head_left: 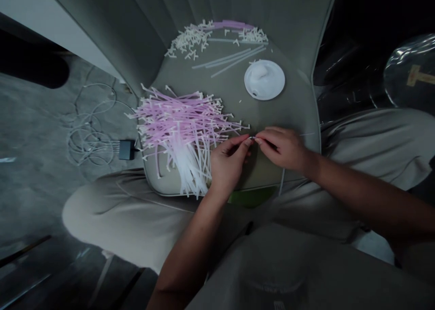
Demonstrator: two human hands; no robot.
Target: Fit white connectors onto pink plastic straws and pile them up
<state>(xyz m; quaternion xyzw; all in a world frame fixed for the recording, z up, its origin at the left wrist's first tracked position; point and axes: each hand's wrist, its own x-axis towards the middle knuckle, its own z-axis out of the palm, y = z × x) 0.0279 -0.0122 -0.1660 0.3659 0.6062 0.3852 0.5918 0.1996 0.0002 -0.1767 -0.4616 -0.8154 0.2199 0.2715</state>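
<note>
My left hand (228,161) and my right hand (282,147) meet fingertip to fingertip over a grey seat cushion (238,97). Both pinch a small pale plastic piece (252,138) between thumb and fingers; a thin clear tube (282,181) runs down from under my right hand. Just left of my left hand lies a big heap of pink and white tubes with T-shaped ends (180,128).
At the back of the cushion lie loose white T-connectors (190,40), a pink tube bundle (234,25) and a few clear tubes (231,58). A white round lid (264,79) sits right of centre. White cables and a black adapter (126,149) lie on the floor at left.
</note>
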